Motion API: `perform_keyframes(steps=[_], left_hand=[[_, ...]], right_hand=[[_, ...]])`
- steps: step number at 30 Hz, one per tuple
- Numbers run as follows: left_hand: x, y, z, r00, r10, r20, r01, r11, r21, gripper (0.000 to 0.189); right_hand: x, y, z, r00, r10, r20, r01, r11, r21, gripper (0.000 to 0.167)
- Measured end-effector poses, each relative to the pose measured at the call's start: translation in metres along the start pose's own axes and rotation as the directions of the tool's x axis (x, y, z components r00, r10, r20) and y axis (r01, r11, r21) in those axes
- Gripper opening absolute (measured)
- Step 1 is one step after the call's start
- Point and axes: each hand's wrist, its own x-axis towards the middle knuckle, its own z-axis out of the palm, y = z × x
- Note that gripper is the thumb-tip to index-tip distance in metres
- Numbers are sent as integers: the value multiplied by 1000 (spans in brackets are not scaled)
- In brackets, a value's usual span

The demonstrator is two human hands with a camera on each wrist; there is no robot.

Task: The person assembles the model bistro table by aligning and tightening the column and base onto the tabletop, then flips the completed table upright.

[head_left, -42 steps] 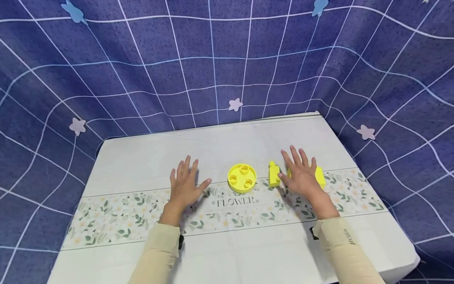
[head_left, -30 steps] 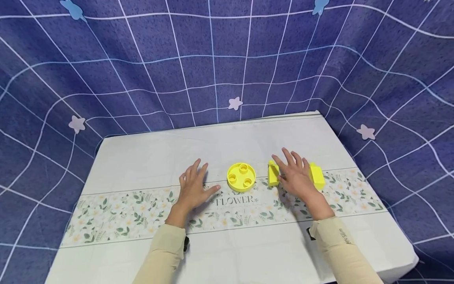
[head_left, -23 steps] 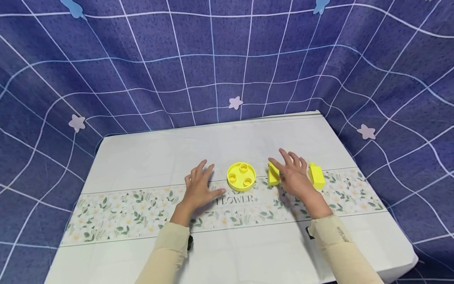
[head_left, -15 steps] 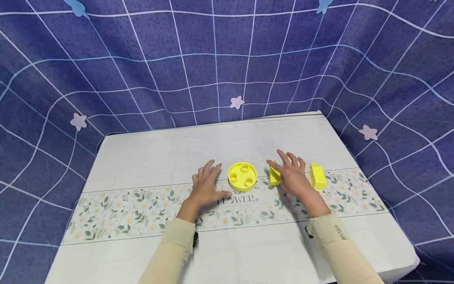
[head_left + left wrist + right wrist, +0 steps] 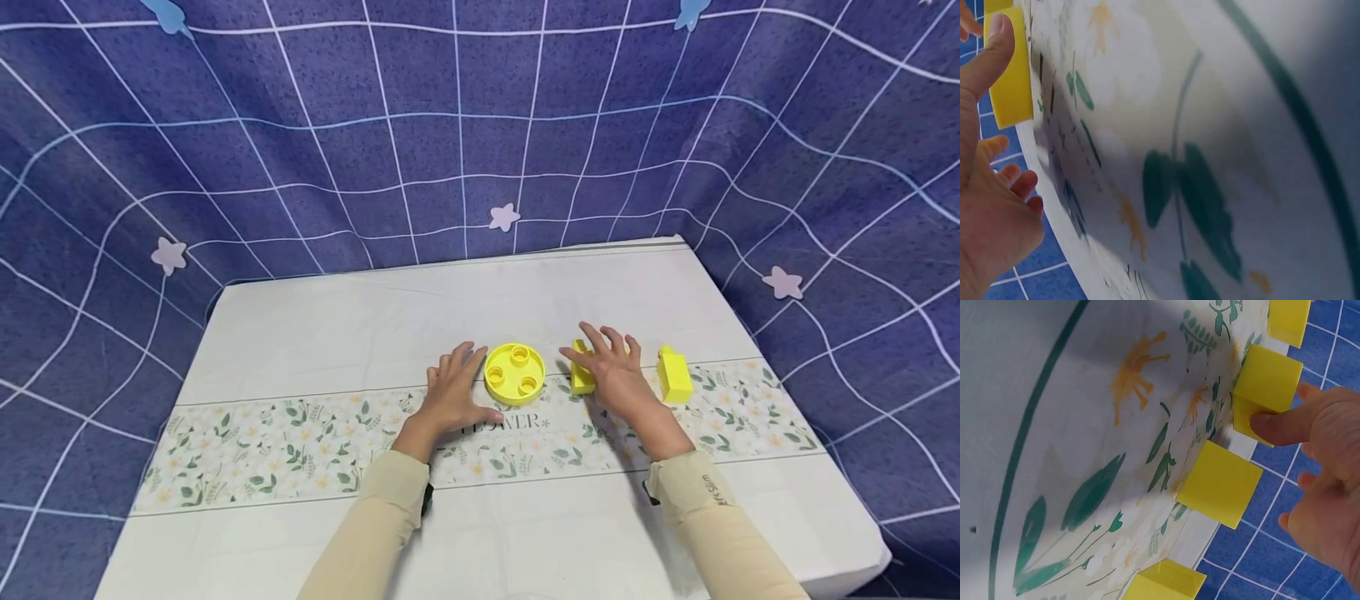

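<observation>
My left hand (image 5: 454, 395) is just left of a round yellow piece (image 5: 513, 392) with a raised rim and three ring-shaped sockets. Its fingers and thumb are spread apart at the piece's left side. In the left wrist view, the thumb overlaps a yellow side face (image 5: 1013, 75). My right hand (image 5: 621, 382) is over a small yellow block (image 5: 581, 379), with the index finger reaching across its top. The right wrist view shows the thumb overlapping a face of that block (image 5: 1269, 378). Another yellow block (image 5: 1219, 484), beside it in that view, is hidden under the hand in the head view.
A yellow block with a knob on top (image 5: 675, 379) stands right of my right hand. The table has a white cloth (image 5: 360, 325) with a floral band reading FLOWER. A blue gridded curtain (image 5: 420, 150) with stars hangs behind and at both sides.
My left hand has moved right, up to the round piece. My right hand has shifted left over the small block, uncovering the rightmost block. The yellow pieces keep their places.
</observation>
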Motion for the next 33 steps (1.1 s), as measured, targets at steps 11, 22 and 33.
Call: perform_keyframes(steps=[11, 22, 33], left_hand=[[8, 5, 11, 1000, 22, 7, -21, 997, -78, 123], [17, 13, 15, 1000, 9, 26, -2, 969, -248, 126], [24, 14, 21, 1000, -30, 1, 29, 946, -323, 120]], right_hand=[[-1, -4, 3, 1000, -16, 16, 16, 999, 27, 77], [-1, -5, 6, 998, -56, -37, 59, 995, 80, 60], [1, -8, 7, 999, -44, -9, 45, 996, 76, 54]])
